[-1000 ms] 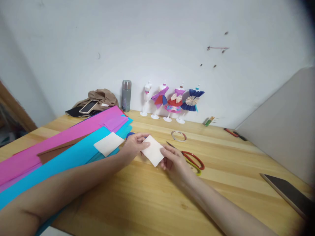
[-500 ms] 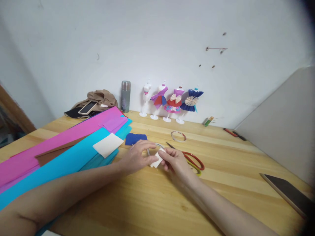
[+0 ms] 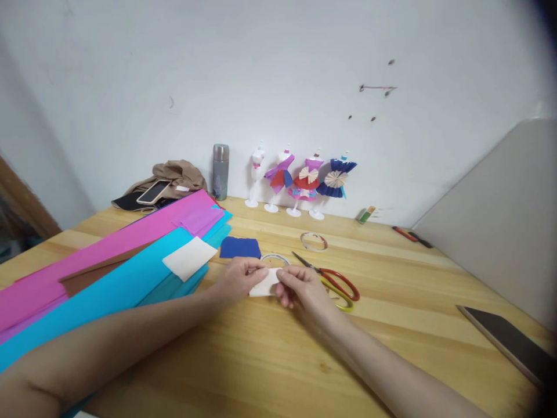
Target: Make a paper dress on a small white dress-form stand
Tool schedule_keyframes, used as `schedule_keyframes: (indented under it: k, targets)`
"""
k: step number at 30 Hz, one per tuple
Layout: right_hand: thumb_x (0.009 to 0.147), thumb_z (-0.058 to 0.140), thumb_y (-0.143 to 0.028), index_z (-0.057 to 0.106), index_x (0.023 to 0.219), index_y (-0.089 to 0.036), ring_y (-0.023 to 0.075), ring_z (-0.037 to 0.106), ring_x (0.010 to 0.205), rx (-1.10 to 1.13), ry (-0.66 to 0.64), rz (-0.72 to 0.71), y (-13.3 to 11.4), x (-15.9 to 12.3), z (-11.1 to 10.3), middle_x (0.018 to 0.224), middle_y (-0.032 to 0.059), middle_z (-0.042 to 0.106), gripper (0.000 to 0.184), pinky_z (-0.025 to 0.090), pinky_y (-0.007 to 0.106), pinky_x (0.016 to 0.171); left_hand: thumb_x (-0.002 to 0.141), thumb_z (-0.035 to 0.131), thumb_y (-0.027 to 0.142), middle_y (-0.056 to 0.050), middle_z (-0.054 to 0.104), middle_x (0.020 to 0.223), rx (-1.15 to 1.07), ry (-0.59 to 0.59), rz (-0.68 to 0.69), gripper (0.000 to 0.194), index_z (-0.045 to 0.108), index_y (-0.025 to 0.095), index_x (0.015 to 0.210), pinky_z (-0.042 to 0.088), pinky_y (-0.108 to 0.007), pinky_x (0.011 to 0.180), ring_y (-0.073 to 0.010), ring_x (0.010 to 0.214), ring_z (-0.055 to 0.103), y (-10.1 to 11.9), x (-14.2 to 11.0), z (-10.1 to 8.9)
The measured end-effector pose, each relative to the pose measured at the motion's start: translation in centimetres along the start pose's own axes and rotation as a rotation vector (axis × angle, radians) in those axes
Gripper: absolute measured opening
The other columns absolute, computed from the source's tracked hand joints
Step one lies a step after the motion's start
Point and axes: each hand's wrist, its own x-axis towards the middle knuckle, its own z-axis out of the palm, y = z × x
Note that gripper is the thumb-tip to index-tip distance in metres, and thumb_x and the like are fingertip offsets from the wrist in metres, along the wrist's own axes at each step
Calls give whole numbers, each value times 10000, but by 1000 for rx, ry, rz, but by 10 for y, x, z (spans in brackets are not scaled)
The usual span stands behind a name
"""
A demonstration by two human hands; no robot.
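Between my two hands is a small cream piece of paper (image 3: 263, 285), held low over the wooden table. My left hand (image 3: 240, 280) is closed, thumb and fingers pinching the paper's upper left part. On its right end, my right hand (image 3: 302, 285) grips it between thumb and fingers. Just behind the paper lies a white roll of tape (image 3: 278, 257), partly hidden by my hands. Scissors (image 3: 339, 281) with one red and one yellow handle rest beyond my right hand. A dark blue piece of paper (image 3: 240, 248) lies behind my left hand.
Pink, brown and blue paper sheets (image 3: 143, 255) cover the table's left, a cream piece (image 3: 190, 258) on top. Along the wall stand a flask (image 3: 220, 172) and several small dress forms (image 3: 306, 180). Another tape ring (image 3: 314, 241) lies behind the scissors; a dark tablet-like object (image 3: 505, 342) is at right.
The cream paper has turned from a slanted position to lie nearly level. My left hand's raised fingers have come down and closed on it.
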Motion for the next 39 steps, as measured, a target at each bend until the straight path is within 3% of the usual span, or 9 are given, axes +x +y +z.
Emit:
schedule_keyframes:
  k: [6,14,20,23,27,31,35,37,39]
  targets:
    - [613,849,-603,633,567,-165,66,453,350,-13,15,-30,12,6,-2,476,17,615,490,239,200,357,802,677,369,-59,761,849,-37,-19,21,281,795,140,916,471,-265,703,-178,768,652,-4,-1,5]
    - [579,882,-599,594,546,-170,54,442,355,-25,40,-24,2,-1,1,463,-5,590,518,235,193,389,852,611,426,-41,713,722,89,28,15,337,764,137,769,430,-261,620,-161,677,617,-11,1,1]
    - [620,868,-638,584,557,-173,48,405,353,-38,51,-55,8,2,-2,452,-18,562,548,227,198,394,799,715,450,-139,781,1224,97,25,24,531,765,128,1218,555,-350,943,-287,1113,727,-8,-3,3]
    - [602,861,-682,581,554,-176,50,387,344,-43,66,-60,15,4,-3,443,-17,550,580,209,202,386,802,730,386,-119,760,1303,237,52,81,482,769,168,1230,508,-365,1071,-291,1226,692,-9,-4,3]
    - [625,837,-725,559,537,-183,51,361,344,-74,79,-99,20,6,-3,429,-21,526,616,209,215,388,924,567,350,-96,801,1194,366,27,160,360,786,190,1160,505,-359,1017,-252,1111,725,-9,-6,2]
    - [622,825,-767,527,525,-193,49,340,343,-86,82,-122,20,6,-2,414,-33,500,654,198,223,395,959,485,394,-71,805,973,399,24,179,354,776,193,960,486,-321,828,-217,896,705,-3,-9,1]
    - [636,824,-768,533,542,-194,47,349,357,-91,54,-138,14,1,1,417,-41,499,651,212,228,422,942,461,433,8,550,613,299,49,144,422,533,196,601,343,-271,612,-141,627,488,4,-10,2]
    - [621,824,-784,560,568,-192,51,360,362,-90,33,-134,10,-1,2,424,-43,506,649,212,233,430,916,481,476,22,444,586,205,65,104,441,445,200,573,294,-267,578,-131,609,419,6,-9,2]
    - [608,819,-799,570,580,-193,54,361,363,-89,22,-128,8,-3,4,427,-43,511,656,215,240,433,887,505,523,26,425,598,104,56,58,434,463,202,599,290,-265,570,-129,608,405,5,-7,1]
